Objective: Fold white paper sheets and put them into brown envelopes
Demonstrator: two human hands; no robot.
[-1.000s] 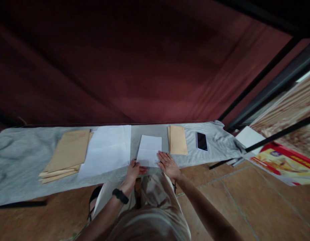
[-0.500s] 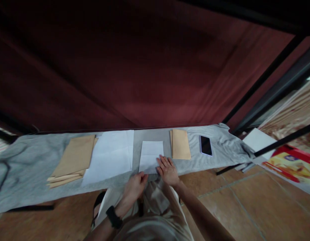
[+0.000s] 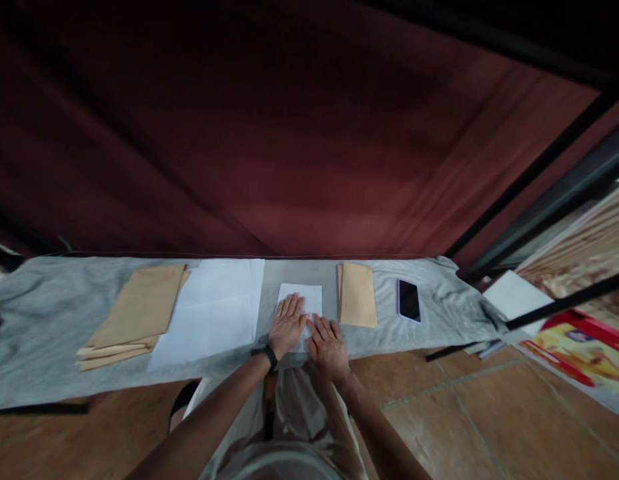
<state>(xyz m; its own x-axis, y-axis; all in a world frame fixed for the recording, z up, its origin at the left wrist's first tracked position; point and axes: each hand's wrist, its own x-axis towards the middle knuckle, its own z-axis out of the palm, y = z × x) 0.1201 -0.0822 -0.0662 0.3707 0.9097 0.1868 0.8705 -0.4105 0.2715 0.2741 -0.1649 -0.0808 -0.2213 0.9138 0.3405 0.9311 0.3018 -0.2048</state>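
A folded sheet of white paper (image 3: 312, 297) lies on the grey cloth in front of me, partly covered by both hands. My left hand (image 3: 287, 323), with a dark watch at its wrist, rests flat on the left part of the paper, fingers stretched out. Close beside it, my right hand (image 3: 327, 347) presses on the paper's lower right edge with its fingers extended. The thumbs almost meet. To the left are larger white sheets (image 3: 214, 307); to the right lie small brown envelopes (image 3: 357, 295).
A stack of larger brown envelopes (image 3: 139, 303) sits at the left of the cloth-covered table (image 3: 34, 333). A phone (image 3: 408, 301) lies toward the right. Beyond the table's right end is a red and yellow box (image 3: 584, 357). A dark red curtain (image 3: 299, 167) hangs behind.
My left hand has moved up and forward from the paper's lower left corner, and its fingers have spread flat on the paper. My right hand has shifted slightly toward me.
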